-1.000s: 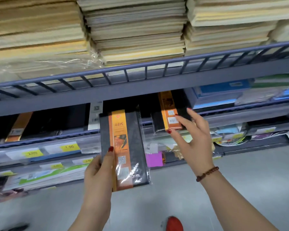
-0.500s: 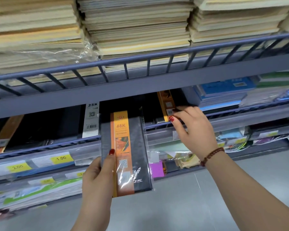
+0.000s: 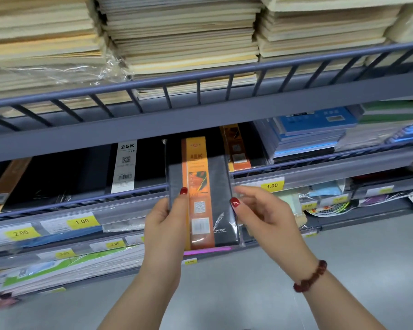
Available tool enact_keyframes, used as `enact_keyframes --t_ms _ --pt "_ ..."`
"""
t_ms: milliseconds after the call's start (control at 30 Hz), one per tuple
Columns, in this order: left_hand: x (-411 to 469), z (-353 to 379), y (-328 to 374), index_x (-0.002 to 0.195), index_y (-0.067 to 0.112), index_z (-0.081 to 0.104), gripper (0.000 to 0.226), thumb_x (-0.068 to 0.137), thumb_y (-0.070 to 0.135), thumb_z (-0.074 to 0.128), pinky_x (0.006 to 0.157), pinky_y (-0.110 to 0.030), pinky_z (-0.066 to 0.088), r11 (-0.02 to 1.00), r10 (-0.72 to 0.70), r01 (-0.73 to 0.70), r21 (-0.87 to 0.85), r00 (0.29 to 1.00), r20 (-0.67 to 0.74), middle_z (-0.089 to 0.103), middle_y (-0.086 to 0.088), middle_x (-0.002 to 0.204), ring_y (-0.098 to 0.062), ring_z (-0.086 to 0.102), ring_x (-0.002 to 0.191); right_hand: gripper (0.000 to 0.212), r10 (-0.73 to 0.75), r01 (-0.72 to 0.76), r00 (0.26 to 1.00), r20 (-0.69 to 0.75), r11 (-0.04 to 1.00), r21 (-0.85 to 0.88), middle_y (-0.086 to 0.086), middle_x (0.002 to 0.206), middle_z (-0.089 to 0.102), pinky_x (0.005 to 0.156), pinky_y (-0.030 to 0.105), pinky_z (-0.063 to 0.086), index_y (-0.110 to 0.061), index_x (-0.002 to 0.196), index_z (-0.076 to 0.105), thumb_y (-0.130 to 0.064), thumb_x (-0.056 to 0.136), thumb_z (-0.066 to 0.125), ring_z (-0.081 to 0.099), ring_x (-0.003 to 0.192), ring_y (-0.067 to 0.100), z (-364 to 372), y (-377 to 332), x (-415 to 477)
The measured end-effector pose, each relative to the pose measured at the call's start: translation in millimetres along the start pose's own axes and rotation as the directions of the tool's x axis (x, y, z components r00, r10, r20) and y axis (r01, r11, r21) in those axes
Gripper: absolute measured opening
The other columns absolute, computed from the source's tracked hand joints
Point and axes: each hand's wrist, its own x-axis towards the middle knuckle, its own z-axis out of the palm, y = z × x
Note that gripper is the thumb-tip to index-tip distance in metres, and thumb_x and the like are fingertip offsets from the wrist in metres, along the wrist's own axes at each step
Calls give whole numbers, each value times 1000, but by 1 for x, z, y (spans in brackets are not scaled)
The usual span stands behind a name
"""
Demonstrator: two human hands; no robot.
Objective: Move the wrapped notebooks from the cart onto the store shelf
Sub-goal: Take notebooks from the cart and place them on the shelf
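1. The grey-blue metal shelf unit (image 3: 200,122) has several tiers; the top one is fronted by a barred rail (image 3: 200,78).
2. On the top tier, stacks of cream and tan paper pads (image 3: 181,36) sit side by side (the left one lies under loose clear wrap).
3. On the middle tier, dark notebooks lie flat: one has a white "25K" band (image 3: 125,165), another an orange band (image 3: 236,151). To their right are a pile of blue books (image 3: 308,134) and a green-edged pile (image 3: 391,115).
4. The clear front strips carry yellow price labels (image 3: 271,186).
5. On a lower tier lie flat green-and-white covers (image 3: 57,267).
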Motion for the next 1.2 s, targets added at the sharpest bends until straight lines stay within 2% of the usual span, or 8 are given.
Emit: enact_keyframes --t_ms 200,333,467,567,667,800,1000,1200 --pt "-8 13 1 105 19 65 18 88 24 63 64 -27 52 999 -43 45 -19 994 101 74 -7 92 -19 71 78 32 210 -172 973 -91 933 318 -6 66 68 62 14 48 -21 103 67 3 81 66 60 64 4 -3 -2 -9" --pt "-18 6 -2 117 28 55 50 77 2 71 72 -20 51 988 147 -143 -56 986 75 69 7 107 -8 68 94 29 201 -123 953 -226 940 318 1 74 71 64 16 50 -22 103 67 -3 81 68 63 69 10 -6 -3 -6" --pt "-15 8 -7 127 33 52 71 72 -8 73 91 -27 52 943 281 -314 106 927 249 62 4 127 -7 62 112 46 76 -51 993 -95 969 241 -1 105 70 79 17 52 -18 122 60 -12 78 68 65 98 7 -12 -9 -9" --pt "-4 15 0 120 45 47 68 75 1 74 97 -20 48 876 369 -421 234 899 235 55 11 130 4 55 115 56 -24 25 999 -45 999 28 -7 123 59 93 20 48 -29 129 53 -17 77 71 56 114 3 -20 -8 -4" --pt "12 24 13 127 29 54 61 75 8 76 88 -4 43 788 459 -514 338 857 234 56 11 122 5 56 108 49 -217 184 975 -51 915 -359 -12 115 58 91 7 41 -28 126 56 -18 81 71 53 103 -5 -31 -9 14" --pt "36 39 28 129 16 58 57 75 13 78 91 -13 46 749 445 -509 423 861 248 58 4 121 -4 58 105 37 -363 261 932 -23 711 -653 5 114 63 90 24 41 -14 116 67 -17 80 73 59 107 22 -37 -9 43" --pt "57 49 27 128 17 59 57 76 23 79 76 0 44 693 438 -493 526 867 236 58 15 107 0 57 94 27 -376 317 924 70 651 -689 7 110 66 87 37 52 -11 108 71 -10 81 70 62 102 27 -39 0 70" --pt "59 50 24 120 20 65 47 75 19 79 87 -13 49 720 426 -480 501 876 228 60 18 106 -1 60 97 29 -403 358 907 122 586 -727 7 116 64 81 37 54 -11 114 67 -15 85 66 61 105 25 -43 10 69"
